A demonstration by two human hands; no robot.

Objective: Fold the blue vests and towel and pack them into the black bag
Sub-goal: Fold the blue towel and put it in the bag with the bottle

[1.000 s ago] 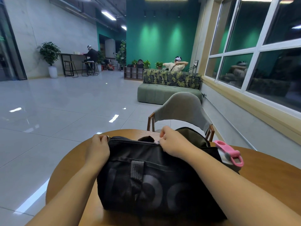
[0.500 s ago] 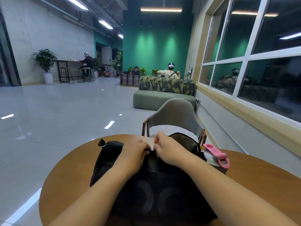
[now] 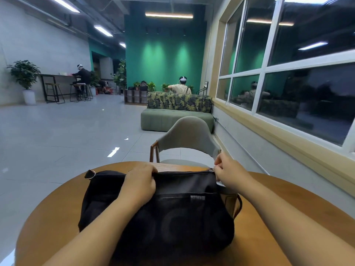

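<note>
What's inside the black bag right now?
Nothing inside shows. The black bag looks zipped along its top, the right hand pinching the zipper pull at the far right end, so any contents are covered.

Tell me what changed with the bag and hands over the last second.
The right hand pulled the zipper pull from mid-bag to the right end, closing the black bag. The left hand slid from the left end to the middle, gripping the top. The bag stayed on the round table.

Our left hand point(image 3: 139, 184) curls downward in a grip, forearm stretched forward; our right hand point(image 3: 229, 172) pinches with thumb and fingertips.
</note>
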